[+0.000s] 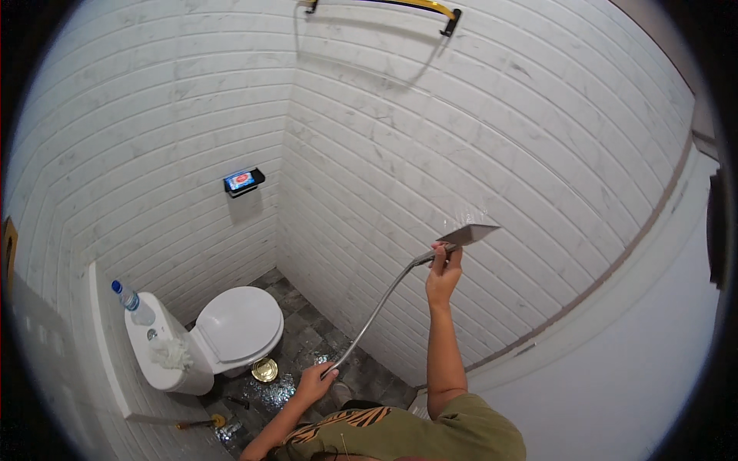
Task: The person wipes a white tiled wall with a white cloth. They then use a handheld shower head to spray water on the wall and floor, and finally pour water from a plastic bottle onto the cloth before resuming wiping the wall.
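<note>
My right hand [443, 278] is raised near the white tiled wall [369, 177], closed around the handle of a flat, square-headed hand shower [470, 233]. Thin streaks of water leave the shower head and meet the tiles just above it. From the handle a grey metal hose [380, 303] curves down to the left. My left hand [315, 382] grips that hose low down, above the wet floor. Where the hose runs beyond my left hand is hidden.
A white toilet [240, 323] with its lid down stands at left. Its tank [142, 353] carries a plastic bottle [132, 302] and crumpled white paper [171, 353]. A gold round tin [264, 370] rests on wet dark floor tiles [304, 315]. A phone [242, 180] sits on a wall holder.
</note>
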Motion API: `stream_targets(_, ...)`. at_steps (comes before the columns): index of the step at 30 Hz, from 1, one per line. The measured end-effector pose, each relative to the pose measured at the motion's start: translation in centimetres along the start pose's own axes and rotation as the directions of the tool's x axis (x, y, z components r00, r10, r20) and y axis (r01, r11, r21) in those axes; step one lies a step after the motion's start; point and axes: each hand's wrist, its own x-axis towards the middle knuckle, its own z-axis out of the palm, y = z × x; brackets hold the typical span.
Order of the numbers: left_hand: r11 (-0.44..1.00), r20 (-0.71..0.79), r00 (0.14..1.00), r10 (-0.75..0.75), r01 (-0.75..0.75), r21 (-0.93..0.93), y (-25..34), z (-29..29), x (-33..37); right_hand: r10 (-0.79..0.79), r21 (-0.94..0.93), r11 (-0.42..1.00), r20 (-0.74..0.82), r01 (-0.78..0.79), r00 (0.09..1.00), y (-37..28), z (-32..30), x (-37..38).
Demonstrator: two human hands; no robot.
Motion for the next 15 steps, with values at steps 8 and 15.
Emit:
stream_targets(8, 0.992, 0.062, 0.993, 0.097, -0.091, -0.089, 2.8, 2.4, 1.0, -0.178, 0.098, 0.975, -0.196, 0.2, 0.964, -5.2, -7.3, 0.8)
stream_targets(15, 0.997, 0.092, 0.994, 0.066, -0.062, -0.039, 4.6, 3.9, 1.3, -0.147, 0.072, 0.984, -0.19, 0.163, 0.971, -4.1, -10.7, 1.0)
